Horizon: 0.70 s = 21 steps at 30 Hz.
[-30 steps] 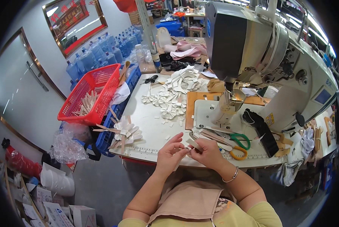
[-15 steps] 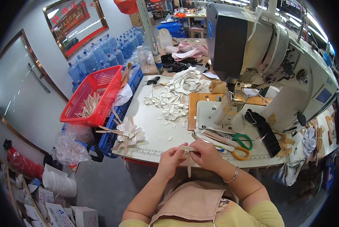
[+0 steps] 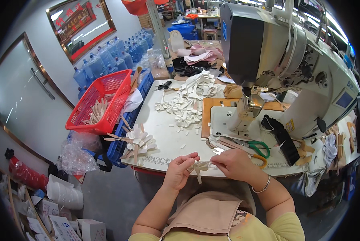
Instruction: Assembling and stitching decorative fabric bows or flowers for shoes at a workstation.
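Just over the table's front edge, my left hand (image 3: 178, 170) pinches a cream fabric strip (image 3: 198, 166), looped like a small bow with a tail hanging down. My right hand (image 3: 233, 164) is closed, its fingertips at the strip's right end; its palm side is hidden. Beyond that hand lie scissors with green handles (image 3: 259, 149) and an orange handle (image 3: 259, 160), among flat strips. Left of my hands, a bundle of white petal-shaped pieces with beige strips (image 3: 140, 140) rests at the table corner.
White flower-shaped pieces (image 3: 184, 119) are heaped mid-table. A sewing machine (image 3: 244, 108) stands at the right, with a black pouch-like thing (image 3: 286, 146) beside it. At left, a red basket (image 3: 97, 127) of strips sits on a blue crate (image 3: 117, 148). A ruler strip (image 3: 156, 160) runs along the front edge.
My hands have drawn apart, the right one moving rightward. The strip, pinched between both hands before, now shows loops between them. The view has shifted slightly.
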Motion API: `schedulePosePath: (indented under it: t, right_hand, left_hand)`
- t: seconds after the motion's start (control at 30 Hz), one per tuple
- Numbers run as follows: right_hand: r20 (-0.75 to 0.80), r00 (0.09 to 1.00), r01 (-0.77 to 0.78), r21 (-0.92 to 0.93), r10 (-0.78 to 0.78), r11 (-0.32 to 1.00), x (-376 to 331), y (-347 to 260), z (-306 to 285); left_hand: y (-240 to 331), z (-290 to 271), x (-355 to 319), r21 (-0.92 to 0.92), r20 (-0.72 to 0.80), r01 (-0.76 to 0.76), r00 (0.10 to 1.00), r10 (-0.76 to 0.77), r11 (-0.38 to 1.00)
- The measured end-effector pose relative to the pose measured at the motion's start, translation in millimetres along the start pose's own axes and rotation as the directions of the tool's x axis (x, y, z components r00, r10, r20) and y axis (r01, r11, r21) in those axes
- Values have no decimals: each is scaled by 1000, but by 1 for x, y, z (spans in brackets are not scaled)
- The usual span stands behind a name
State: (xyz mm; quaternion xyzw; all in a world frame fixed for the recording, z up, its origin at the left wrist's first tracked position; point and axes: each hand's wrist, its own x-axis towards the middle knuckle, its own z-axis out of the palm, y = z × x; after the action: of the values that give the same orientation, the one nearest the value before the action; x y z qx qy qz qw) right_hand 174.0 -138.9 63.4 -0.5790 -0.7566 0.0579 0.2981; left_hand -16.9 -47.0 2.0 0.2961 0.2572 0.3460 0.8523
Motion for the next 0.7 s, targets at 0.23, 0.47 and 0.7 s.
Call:
schedulePosePath:
  t: [0.23,0.47,0.7]
  right_hand:
    - [150,988,29,-6,-27,1000,4,-5,13]
    - [163,977,-190,353,139,916,4,7,39]
    - [166,959,-282,505,228,816,5,9,45]
  left_hand:
    - [-13,10,-2,187,16,-189,982,190,964]
    - [-17,18,-3,305,43,-279,959,279,911]
    - [-16,-2,0,381,-4,-254,961,276,889]
